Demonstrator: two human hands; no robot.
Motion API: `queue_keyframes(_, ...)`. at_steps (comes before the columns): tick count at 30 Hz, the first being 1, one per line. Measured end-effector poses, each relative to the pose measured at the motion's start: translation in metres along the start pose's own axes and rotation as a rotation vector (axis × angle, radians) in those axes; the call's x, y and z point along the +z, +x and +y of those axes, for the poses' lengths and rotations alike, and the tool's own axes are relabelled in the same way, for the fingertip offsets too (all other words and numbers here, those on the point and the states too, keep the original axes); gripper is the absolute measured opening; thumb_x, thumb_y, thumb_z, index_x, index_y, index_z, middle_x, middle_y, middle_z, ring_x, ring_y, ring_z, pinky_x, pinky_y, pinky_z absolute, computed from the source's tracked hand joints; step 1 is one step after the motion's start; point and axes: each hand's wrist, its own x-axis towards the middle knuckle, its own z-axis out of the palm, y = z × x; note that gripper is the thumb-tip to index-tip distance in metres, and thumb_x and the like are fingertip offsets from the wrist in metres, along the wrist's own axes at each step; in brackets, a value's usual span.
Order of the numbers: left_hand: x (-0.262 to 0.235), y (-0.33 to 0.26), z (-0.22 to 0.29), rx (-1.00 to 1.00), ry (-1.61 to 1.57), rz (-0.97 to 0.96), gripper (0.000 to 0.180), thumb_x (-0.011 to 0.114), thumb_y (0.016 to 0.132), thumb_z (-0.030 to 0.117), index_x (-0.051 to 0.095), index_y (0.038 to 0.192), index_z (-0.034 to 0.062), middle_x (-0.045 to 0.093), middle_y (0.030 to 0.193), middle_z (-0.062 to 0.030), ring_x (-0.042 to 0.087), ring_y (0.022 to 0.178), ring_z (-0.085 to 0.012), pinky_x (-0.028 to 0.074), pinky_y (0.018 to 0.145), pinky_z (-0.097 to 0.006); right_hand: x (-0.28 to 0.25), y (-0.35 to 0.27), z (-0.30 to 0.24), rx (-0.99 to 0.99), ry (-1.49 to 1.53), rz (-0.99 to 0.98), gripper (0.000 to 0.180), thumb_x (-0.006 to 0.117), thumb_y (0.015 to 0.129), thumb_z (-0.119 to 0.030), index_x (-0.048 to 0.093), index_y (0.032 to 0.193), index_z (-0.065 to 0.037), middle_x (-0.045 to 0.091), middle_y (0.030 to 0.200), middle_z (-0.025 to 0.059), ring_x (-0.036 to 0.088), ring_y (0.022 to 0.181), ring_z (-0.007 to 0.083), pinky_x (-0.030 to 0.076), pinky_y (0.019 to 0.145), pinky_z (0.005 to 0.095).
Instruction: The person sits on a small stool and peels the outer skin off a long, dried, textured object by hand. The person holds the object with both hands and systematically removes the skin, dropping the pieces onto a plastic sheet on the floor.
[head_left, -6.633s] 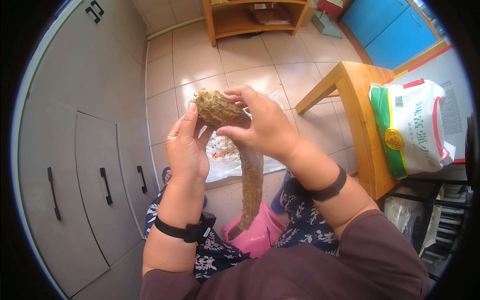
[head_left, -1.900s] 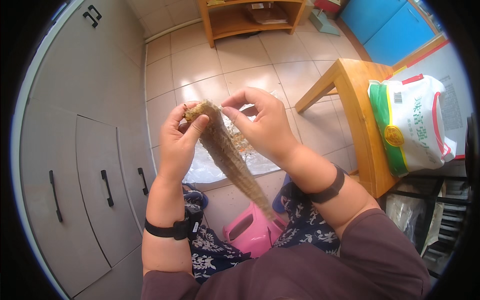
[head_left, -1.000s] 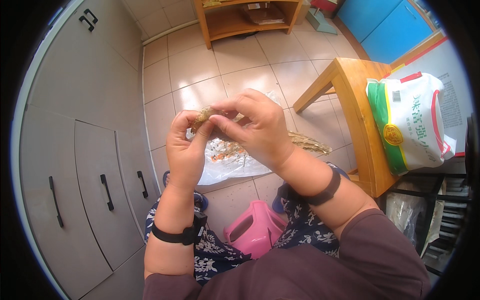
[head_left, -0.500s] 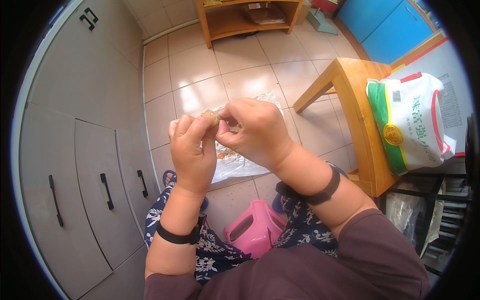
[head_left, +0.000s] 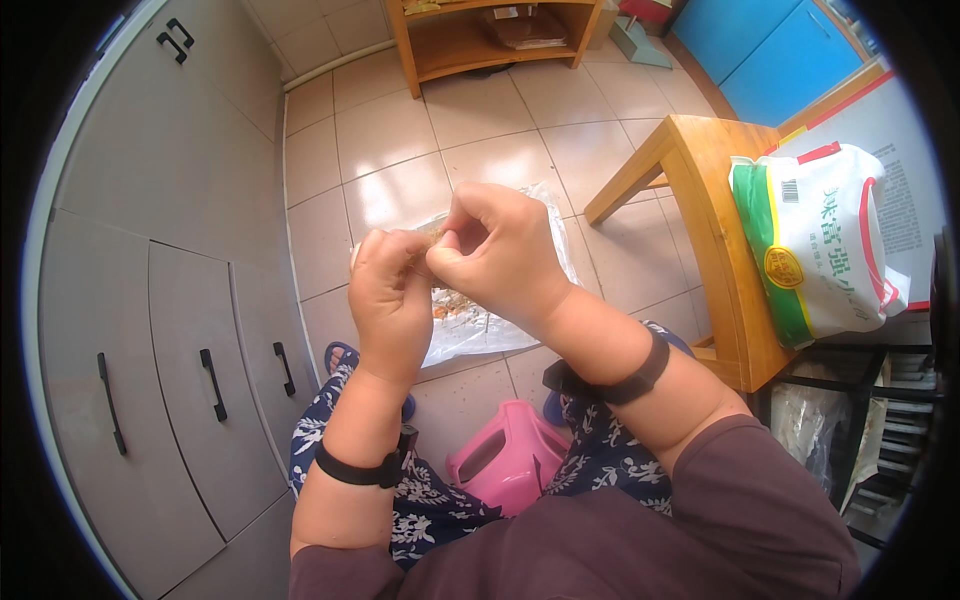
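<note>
1. Tiled kitchen floor (head_left: 480,110) lies beneath a seated person, grey cabinets (head_left: 170,330) alongside.
2. A small tan scrap (head_left: 428,240) sits pinched between both hands, above a plastic sheet (head_left: 470,335) of scraps.
3. Left hand (head_left: 392,300) and right hand (head_left: 495,255) close on it, touching.
4. Working over the sheet should catch droppings.

Cabinets (head_left: 150,330) left, bag (head_left: 815,240) on table (head_left: 705,200) (right).

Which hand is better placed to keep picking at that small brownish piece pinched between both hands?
Probably the right hand: its fingertips curl onto the brownish piece from above, while the left hand is wrapped around it from below, steadying it.
</note>
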Motion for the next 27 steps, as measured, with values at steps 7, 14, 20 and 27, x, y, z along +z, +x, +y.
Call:
queue_keyframes(7, -0.003, -0.001, -0.021, -0.288, -0.409, 0.016, 0.004, 0.058, 0.106, 0.006, 0.062, 0.109, 0.0065, 0.070, 0.104, -0.0053, 0.071, 0.095, -0.0170, 0.061, 0.090, -0.035, -0.003, 0.004, 0.012, 0.452, 0.521, -0.065, 0.006, 0.070, 0.087, -0.001, 0.065, 0.089, 0.002, 0.069, 0.080, 0.0063, 0.068, 0.071, 0.0116, 0.057, 0.064, 0.0257)
queue_keyframes(14, -0.001, 0.000, -0.007, -0.374, -0.697, 0.072, 0.005, 0.056, 0.108, 0.011, 0.059, 0.111, 0.0083, 0.070, 0.109, -0.0064, 0.071, 0.099, -0.0192, 0.061, 0.091, -0.038, 0.001, -0.002, 0.008, 0.579, 0.749, 0.066, 0.010, 0.070, 0.093, -0.004, 0.063, 0.097, 0.003, 0.070, 0.089, 0.0101, 0.070, 0.072, 0.0148, 0.063, 0.069, 0.0285)
queue_keyframes(20, -0.010, 0.006, 0.000, -0.376, -0.712, 0.100, 0.005, 0.055, 0.109, 0.011, 0.059, 0.111, 0.0099, 0.068, 0.110, -0.0047, 0.069, 0.102, -0.0192, 0.060, 0.094, -0.041, -0.001, -0.001, 0.012, 0.587, 0.745, 0.194, 0.010, 0.068, 0.094, -0.005, 0.063, 0.097, 0.003, 0.069, 0.085, 0.0096, 0.070, 0.070, 0.0161, 0.062, 0.068, 0.0292)
queue_keyframes(27, -0.016, 0.007, -0.003, -0.401, -0.757, 0.209, 0.006, 0.056, 0.109, 0.015, 0.059, 0.113, 0.0113, 0.068, 0.111, -0.0038, 0.068, 0.105, -0.0196, 0.059, 0.096, -0.044, -0.007, 0.002, 0.017, 0.661, 0.743, 0.345, 0.011, 0.067, 0.096, -0.008, 0.063, 0.100, 0.001, 0.069, 0.084, 0.0100, 0.069, 0.067, 0.0166, 0.061, 0.067, 0.0306)
